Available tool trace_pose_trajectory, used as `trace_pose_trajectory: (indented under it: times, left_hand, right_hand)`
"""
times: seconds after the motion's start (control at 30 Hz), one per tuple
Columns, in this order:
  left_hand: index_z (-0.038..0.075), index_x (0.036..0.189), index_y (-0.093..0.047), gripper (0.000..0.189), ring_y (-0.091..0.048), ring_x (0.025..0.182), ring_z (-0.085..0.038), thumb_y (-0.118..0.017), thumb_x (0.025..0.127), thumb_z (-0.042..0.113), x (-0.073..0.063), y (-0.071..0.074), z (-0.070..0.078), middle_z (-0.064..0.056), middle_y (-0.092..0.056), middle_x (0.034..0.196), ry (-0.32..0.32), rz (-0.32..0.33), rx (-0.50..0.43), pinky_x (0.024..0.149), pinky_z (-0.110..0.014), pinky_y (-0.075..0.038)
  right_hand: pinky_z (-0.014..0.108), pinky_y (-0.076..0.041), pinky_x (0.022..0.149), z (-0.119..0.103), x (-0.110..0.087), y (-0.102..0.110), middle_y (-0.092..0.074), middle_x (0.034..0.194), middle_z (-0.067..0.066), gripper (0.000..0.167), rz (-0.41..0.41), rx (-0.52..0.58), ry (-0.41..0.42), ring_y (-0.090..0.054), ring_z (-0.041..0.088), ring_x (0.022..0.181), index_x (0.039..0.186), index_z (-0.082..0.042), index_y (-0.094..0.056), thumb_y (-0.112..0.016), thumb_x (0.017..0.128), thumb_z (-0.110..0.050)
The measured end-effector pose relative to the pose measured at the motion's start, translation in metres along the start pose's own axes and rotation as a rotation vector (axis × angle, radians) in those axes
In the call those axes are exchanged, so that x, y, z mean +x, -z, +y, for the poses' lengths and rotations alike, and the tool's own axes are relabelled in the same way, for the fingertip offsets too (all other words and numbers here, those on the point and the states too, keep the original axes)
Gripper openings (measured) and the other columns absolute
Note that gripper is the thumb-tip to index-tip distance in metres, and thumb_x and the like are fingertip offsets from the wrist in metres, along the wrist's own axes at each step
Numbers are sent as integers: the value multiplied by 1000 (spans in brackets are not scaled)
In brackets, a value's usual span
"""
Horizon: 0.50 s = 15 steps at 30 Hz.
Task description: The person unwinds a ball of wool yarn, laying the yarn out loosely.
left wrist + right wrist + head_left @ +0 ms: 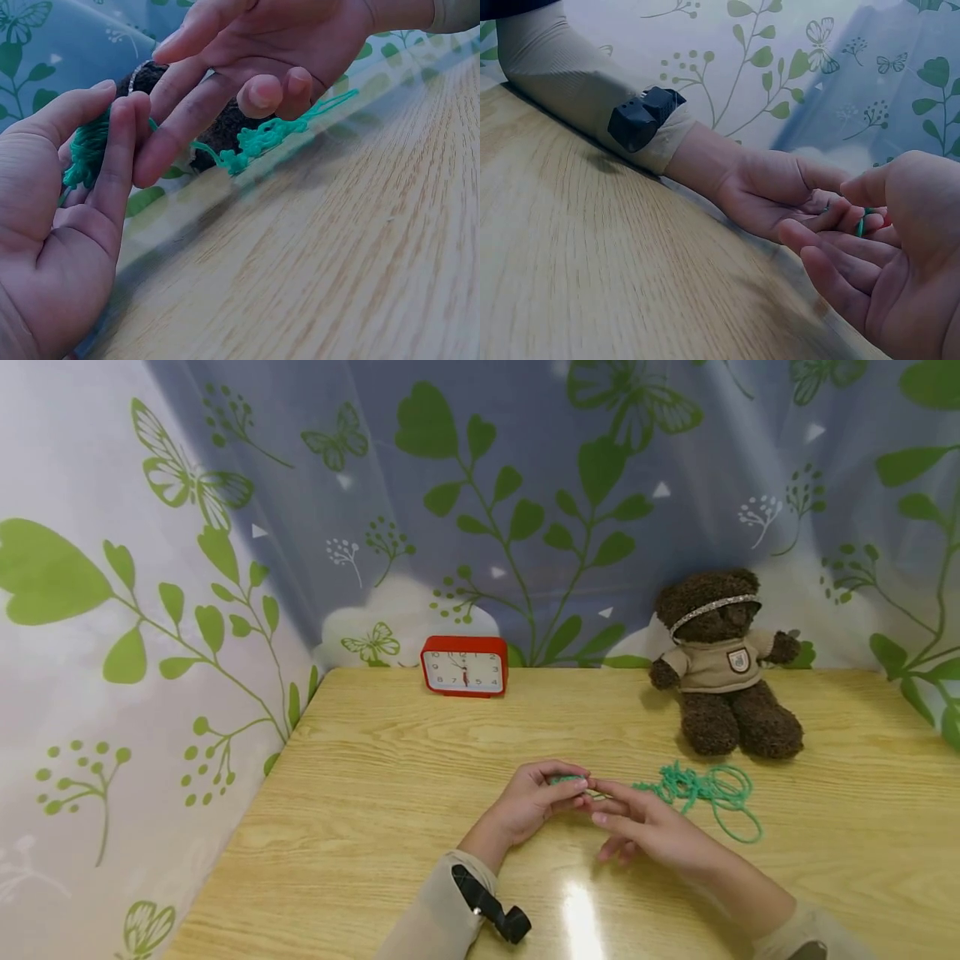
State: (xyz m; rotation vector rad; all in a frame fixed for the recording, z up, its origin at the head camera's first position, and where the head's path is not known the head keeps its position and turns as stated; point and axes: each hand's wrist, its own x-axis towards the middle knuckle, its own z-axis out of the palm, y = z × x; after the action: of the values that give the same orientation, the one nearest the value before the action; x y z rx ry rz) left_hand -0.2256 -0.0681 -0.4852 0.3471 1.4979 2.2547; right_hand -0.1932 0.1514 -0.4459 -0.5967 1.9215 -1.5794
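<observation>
My left hand (525,803) holds a small wound bundle of green yarn (90,154) between its thumb and fingers. In the left wrist view the bundle's strands lie side by side, partly covered by the fingers. My right hand (663,837) is close on the right, its index and middle fingers stretched out to the left fingertips and its thumb apart. A strand runs from the bundle behind the right fingers to a loose, tangled heap of green yarn (697,787) on the table. In the right wrist view, only a bit of green yarn (861,223) shows among the fingers.
A brown teddy bear (723,668) in a beige shirt sits at the back right, just behind the yarn heap. At the back edge of the wooden table (360,793) stands a red clock (465,667). Leaf-patterned curtains (480,527) hang behind and to the left.
</observation>
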Motion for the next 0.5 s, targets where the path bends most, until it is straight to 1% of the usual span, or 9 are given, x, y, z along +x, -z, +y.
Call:
trace_pose_trajectory:
  times: [0.07, 0.2, 0.3, 0.4, 0.5]
  left_hand:
    - [-10, 119, -64, 27, -72, 87, -10, -64, 95, 2, 0, 0, 1, -1, -73, 100, -2, -5, -2, 82, -18, -60]
    - [-5, 117, -67, 23, -72, 89, -9, -64, 96, 3, 0, 0, 2, 0, -74, 100, -6, -6, 5, 82, -19, -60]
    - [-3, 115, -69, 21, -72, 88, -9, -63, 96, 3, 0, 0, 2, 1, -73, 101, -9, 2, 14, 81, -19, -60]
    - [-4, 116, -68, 21, -72, 87, -9, -62, 97, 2, 0, 0, 1, 1, -72, 102, -13, 10, 18, 80, -19, -60]
    - [-8, 118, -65, 23, -72, 88, -10, -62, 97, 1, 0, -1, 1, 0, -72, 102, -15, 19, 10, 82, -19, -60]
  right_hand:
    - [38, -63, 67, 0, 1, -1, -41, 149, 34, 71, -3, -5, 6, -73, 27, 87, 155, 10, -13, -49, 106, -26]
    - [36, -63, 68, 1, 2, -4, -49, 145, 28, 65, 21, -34, -11, -73, 26, 89, 152, 10, -27, -51, 105, -29]
    - [37, -63, 68, 1, 2, -5, -57, 139, 26, 58, 51, -50, -20, -74, 26, 91, 145, 9, -41, -53, 105, -31]
    - [38, -63, 68, 0, 2, -6, -64, 131, 22, 49, 106, -42, -31, -74, 26, 89, 134, 6, -53, -54, 104, -33]
    - [38, -62, 66, -3, 1, -4, -71, 119, 15, 45, 196, -48, -31, -74, 23, 83, 125, 4, -60, -54, 104, -35]
